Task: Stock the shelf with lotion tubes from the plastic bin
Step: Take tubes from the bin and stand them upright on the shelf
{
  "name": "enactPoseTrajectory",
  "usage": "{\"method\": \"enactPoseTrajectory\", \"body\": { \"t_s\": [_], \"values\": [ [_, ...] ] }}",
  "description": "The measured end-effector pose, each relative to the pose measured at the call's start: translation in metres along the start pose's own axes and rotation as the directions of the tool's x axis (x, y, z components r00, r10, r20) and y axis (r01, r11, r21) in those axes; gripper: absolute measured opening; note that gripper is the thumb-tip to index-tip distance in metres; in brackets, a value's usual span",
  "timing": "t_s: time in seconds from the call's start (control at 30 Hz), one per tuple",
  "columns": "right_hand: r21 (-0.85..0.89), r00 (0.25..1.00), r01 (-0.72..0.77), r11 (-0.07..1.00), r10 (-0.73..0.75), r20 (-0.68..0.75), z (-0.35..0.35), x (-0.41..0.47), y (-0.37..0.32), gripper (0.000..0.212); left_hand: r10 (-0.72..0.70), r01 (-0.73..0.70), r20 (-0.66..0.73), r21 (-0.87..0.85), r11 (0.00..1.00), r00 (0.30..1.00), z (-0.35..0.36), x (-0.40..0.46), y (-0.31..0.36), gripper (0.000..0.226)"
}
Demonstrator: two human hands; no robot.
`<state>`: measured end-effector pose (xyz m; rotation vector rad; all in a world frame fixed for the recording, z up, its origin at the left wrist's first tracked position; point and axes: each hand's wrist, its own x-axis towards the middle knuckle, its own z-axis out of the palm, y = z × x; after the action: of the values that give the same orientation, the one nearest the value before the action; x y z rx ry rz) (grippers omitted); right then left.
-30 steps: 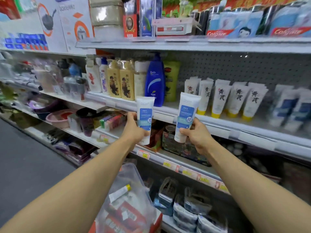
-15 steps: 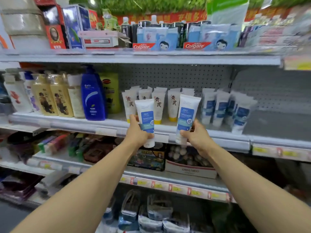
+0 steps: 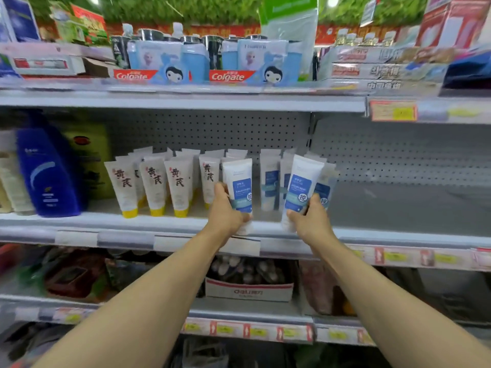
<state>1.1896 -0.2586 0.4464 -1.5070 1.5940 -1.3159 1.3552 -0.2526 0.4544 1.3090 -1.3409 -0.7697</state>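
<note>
Left hand (image 3: 225,213) and right hand (image 3: 312,221) each grip an upright blue-label lotion tube (image 3: 239,187) (image 3: 301,187) at the shelf (image 3: 132,224) edge.

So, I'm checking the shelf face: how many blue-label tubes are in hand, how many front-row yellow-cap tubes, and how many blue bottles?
Blue-label tubes in hand: 2, one in the left hand, one in the right hand
Front-row yellow-cap tubes: 4
Blue bottles: 1
Total: 7

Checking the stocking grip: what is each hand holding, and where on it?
Left hand grips one blue-label lotion tube near its lower end; right hand grips another tube likewise.
</note>
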Motion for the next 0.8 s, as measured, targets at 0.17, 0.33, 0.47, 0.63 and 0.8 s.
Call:
{"method": "enactPoseTrajectory", "body": {
  "t_s": [0.17, 0.33, 0.47, 0.63, 0.8],
  "values": [
    [-0.127, 0.999, 0.014, 0.992, -0.019, -0.039, 0.009, 0.029, 0.011, 0.038, -0.011, 0.012, -0.027, 0.028, 1.000, 1.000, 0.026, 0.030, -0.004, 0.064],
    [-0.228, 0.996, 0.020, 0.973, -0.039, -0.076, 0.030, 0.050, 0.026, 0.035, -0.028, 0.032, -0.073, 0.053, 0.998, 0.997, 0.038, 0.051, -0.013, 0.063],
    [-0.251, 0.994, -0.009, 0.968, -0.019, -0.109, 0.040, 0.056, 0.032, 0.036, -0.067, 0.073, -0.092, 0.063, 0.995, 0.993, 0.043, 0.063, -0.023, 0.058],
    [-0.254, 0.988, -0.060, 0.965, 0.020, -0.155, 0.045, 0.060, 0.035, 0.029, 0.012, -0.008, -0.060, 0.066, 0.998, 0.998, 0.054, 0.072, -0.027, 0.065],
    [-0.235, 0.993, -0.114, 0.965, 0.102, -0.061, 0.038, 0.051, 0.034, 0.041, 0.047, -0.041, -0.051, 0.106, 0.994, 0.998, 0.068, 0.082, -0.028, 0.071]
  ]
}}
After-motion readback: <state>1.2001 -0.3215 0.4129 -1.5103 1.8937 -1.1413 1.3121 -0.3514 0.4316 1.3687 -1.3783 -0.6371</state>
